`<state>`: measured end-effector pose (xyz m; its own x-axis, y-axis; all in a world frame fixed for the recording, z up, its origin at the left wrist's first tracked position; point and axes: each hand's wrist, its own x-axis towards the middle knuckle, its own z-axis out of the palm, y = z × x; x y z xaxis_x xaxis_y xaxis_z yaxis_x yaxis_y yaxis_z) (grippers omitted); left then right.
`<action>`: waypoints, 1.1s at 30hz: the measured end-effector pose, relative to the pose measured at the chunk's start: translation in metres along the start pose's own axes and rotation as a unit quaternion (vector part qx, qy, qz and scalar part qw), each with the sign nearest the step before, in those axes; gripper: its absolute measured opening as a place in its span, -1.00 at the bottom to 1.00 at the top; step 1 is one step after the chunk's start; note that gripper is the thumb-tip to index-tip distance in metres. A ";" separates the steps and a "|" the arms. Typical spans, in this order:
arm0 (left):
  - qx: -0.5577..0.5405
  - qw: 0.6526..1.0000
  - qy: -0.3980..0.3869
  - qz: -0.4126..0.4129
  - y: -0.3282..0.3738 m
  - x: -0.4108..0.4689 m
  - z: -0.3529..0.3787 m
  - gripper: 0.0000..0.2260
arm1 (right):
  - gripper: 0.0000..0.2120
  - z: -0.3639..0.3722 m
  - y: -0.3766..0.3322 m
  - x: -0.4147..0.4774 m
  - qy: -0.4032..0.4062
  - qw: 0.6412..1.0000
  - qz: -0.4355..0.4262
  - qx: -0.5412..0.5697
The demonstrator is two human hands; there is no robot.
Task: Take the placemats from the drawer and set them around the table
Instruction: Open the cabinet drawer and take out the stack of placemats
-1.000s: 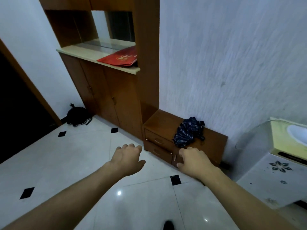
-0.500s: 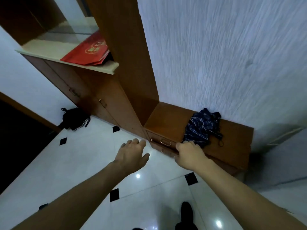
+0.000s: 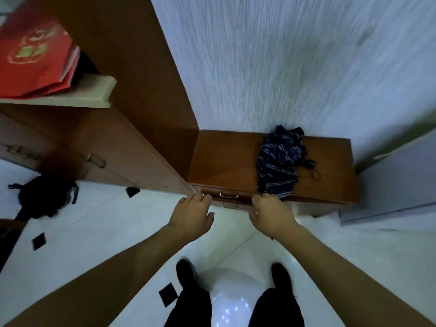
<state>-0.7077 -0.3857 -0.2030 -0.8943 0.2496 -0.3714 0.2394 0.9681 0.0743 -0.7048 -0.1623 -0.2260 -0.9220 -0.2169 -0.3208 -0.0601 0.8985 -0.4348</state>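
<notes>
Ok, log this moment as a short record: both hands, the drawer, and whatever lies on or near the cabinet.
left hand: fingertips at the left end of the top drawer front; grip unclear
right hand: fingers curled on the drawer's right end
drawer state: barely open at most; no placemats in view
low cabinet: dark striped bundle on its top, right side
shelf: red bag
floor: black bag, left

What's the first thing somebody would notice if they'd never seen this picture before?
Probably the two bare arms reaching down the middle, left hand and right hand at the front of the top drawer of a low wooden cabinet. Then the dark blue striped bundle lying on the cabinet's top at the right, and the bright red bag on the shelf at upper left.
</notes>
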 end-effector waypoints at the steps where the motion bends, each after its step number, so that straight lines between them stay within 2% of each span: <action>1: 0.000 1.000 -0.002 0.019 -0.013 0.010 0.010 -0.61 | -0.80 0.015 -0.006 0.005 0.012 1.000 0.016 0.009; 6: -0.004 0.998 -0.012 0.067 -0.063 0.066 0.069 -0.63 | -0.82 0.097 -0.016 0.040 0.041 0.996 0.065 0.052; 13: -0.042 0.998 -0.034 0.040 -0.097 0.133 0.199 -0.66 | -0.84 0.212 0.032 0.096 0.005 0.991 0.119 0.058; 16: -0.127 0.991 -0.037 -0.004 -0.094 0.159 0.248 -0.71 | -0.83 0.254 0.059 0.116 -0.017 0.984 0.153 0.089; 17: -0.183 0.982 -0.032 -0.044 -0.092 0.169 0.263 -0.76 | -0.81 0.266 0.069 0.124 -0.015 0.971 0.195 0.137; 18: -0.245 0.965 -0.030 -0.094 -0.089 0.179 0.275 -0.81 | -0.80 0.274 0.078 0.134 -0.009 0.943 0.253 0.216; 19: -0.309 0.938 -0.035 -0.151 -0.087 0.191 0.287 -0.85 | -0.81 0.282 0.086 0.146 -0.011 0.892 0.325 0.315; 21: -0.418 0.870 -0.042 -0.258 -0.085 0.213 0.310 -0.86 | -0.86 0.296 0.098 0.170 -0.006 0.761 0.431 0.486; 22: -0.456 0.838 -0.042 -0.296 -0.083 0.225 0.321 -0.86 | -0.86 0.303 0.102 0.182 0.000 0.718 0.456 0.525; 23: -0.480 0.817 -0.041 -0.318 -0.081 0.235 0.332 -0.85 | -0.84 0.312 0.106 0.195 0.008 0.698 0.467 0.542; 24: -0.488 0.810 -0.038 -0.323 -0.079 0.246 0.343 -0.86 | -0.81 0.320 0.108 0.206 0.013 0.685 0.472 0.555; 28: -0.458 0.834 -0.010 -0.307 -0.070 0.276 0.372 -0.84 | -0.84 0.346 0.109 0.246 -0.011 0.642 0.461 0.612; 31: -0.446 0.837 -0.024 -0.317 -0.067 0.299 0.391 -0.81 | -0.80 0.368 0.115 0.271 0.026 0.640 0.468 0.609; 33: -0.462 0.826 -0.019 -0.323 -0.066 0.313 0.403 -0.81 | -0.87 0.378 0.119 0.284 0.035 0.639 0.466 0.610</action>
<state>-0.8505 -0.3803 -0.6971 -0.7063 -0.3090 -0.6369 -0.6888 0.5078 0.5174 -0.8289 -0.2616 -0.6866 -0.3568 0.2524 -0.8994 0.8318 -0.3523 -0.4289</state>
